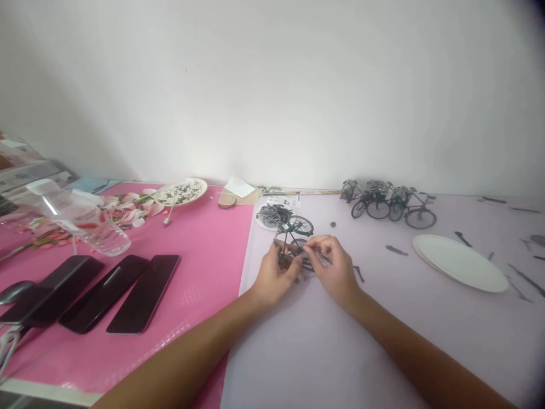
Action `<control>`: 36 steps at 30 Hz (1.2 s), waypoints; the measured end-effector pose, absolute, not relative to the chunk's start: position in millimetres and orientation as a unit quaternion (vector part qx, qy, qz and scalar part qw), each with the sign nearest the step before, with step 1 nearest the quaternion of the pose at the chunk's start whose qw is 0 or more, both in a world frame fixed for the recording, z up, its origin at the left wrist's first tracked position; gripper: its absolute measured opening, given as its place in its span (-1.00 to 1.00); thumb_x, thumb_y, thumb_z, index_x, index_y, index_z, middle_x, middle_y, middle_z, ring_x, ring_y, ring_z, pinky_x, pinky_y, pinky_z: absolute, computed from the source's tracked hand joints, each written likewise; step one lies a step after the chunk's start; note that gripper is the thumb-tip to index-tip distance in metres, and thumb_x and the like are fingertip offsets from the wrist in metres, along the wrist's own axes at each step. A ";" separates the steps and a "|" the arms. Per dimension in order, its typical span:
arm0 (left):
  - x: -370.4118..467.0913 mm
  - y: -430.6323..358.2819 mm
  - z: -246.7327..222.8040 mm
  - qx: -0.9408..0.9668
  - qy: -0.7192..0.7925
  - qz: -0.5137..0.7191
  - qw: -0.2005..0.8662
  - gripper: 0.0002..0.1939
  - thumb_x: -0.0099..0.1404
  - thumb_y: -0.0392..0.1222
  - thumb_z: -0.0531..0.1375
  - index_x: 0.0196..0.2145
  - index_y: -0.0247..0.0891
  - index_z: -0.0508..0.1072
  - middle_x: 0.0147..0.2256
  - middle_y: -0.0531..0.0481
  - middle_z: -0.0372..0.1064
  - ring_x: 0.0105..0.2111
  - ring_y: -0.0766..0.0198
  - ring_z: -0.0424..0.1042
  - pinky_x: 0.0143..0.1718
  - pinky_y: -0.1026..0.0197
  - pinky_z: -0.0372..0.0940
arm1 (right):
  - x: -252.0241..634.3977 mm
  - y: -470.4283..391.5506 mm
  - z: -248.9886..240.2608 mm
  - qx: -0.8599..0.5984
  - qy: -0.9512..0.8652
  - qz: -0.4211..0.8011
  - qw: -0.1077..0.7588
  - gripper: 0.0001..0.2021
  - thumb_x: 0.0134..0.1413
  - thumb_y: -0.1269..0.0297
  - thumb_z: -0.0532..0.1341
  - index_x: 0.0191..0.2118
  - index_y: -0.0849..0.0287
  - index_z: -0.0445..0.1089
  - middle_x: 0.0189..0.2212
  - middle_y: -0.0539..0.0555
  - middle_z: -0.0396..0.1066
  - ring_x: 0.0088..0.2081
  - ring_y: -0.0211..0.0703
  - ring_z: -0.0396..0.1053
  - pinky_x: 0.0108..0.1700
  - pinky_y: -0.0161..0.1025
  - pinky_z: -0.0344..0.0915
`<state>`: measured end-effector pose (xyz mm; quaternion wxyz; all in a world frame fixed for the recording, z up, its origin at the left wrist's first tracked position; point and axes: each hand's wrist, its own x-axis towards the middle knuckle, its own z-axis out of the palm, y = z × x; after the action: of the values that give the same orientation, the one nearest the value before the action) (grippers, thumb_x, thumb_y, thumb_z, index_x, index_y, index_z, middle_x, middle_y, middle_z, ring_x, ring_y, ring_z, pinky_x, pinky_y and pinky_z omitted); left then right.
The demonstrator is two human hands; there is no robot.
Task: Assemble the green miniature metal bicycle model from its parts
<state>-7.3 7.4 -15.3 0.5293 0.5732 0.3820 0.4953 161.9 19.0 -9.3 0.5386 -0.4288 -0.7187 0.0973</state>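
Note:
Between my hands is a small dark model bicycle [301, 225], tilted, one spoked wheel pointing up and away. My left hand [275, 272] grips its frame from the left, fingers wrapped round it. My right hand [334, 267] is pinched at the bicycle's near right side; whatever its fingertips hold is too small to make out. Just behind my left hand, a white plate [260, 222] bears a pile of small spoked wheels [275, 215]. A thin dark part [359, 274] lies beside my right hand.
Several model bicycles [378, 205] stand by the wall. White oval plates [460, 264] and loose dark parts [528, 279] lie right. On the pink left side are phones [143, 295], a plastic bottle [80, 218], artificial flowers [131, 210] and a plate of small pieces [181, 193].

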 end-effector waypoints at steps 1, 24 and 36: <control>-6.7 8.3 -16.4 0.568 0.385 0.499 0.530 -0.69 0.40 -0.01 0.22 -0.21 -0.17 0.14 -0.07 -0.09 0.47 -0.39 0.35 0.56 -0.40 0.29 0.43 | 161.7 18.9 -9.2 -0.429 -0.720 0.104 0.535 -0.81 0.32 0.37 0.24 -0.26 0.03 0.19 -0.23 0.08 0.52 -0.18 -0.09 0.49 -0.18 -0.12 0.40; -3.6 10.8 -15.1 0.532 0.397 0.502 0.554 -0.56 0.31 0.05 0.31 -0.28 -0.17 0.10 -0.22 0.03 0.42 -0.45 0.35 0.53 -0.54 0.34 0.39 | 166.7 12.0 -9.8 -0.502 -0.682 0.143 0.512 -0.82 0.26 0.19 0.32 -0.26 0.04 0.29 -0.32 0.02 0.46 -0.36 -0.16 0.33 -0.25 -0.18 0.34; -4.4 11.9 -12.1 0.492 0.412 0.534 0.551 -0.55 0.31 0.13 0.31 -0.28 -0.18 0.15 -0.29 0.05 0.40 -0.42 0.34 0.52 -0.50 0.34 0.41 | 161.6 -0.1 -0.2 -0.481 -0.684 0.208 0.508 -0.62 0.29 0.22 0.24 -0.43 0.04 0.00 -0.51 -0.06 0.27 -0.46 -0.20 0.33 -0.44 -0.27 0.21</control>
<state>-4.4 11.9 -12.1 0.5512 0.4916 0.4122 0.5335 161.6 -0.1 -0.2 0.5085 -0.4807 -0.6835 0.2078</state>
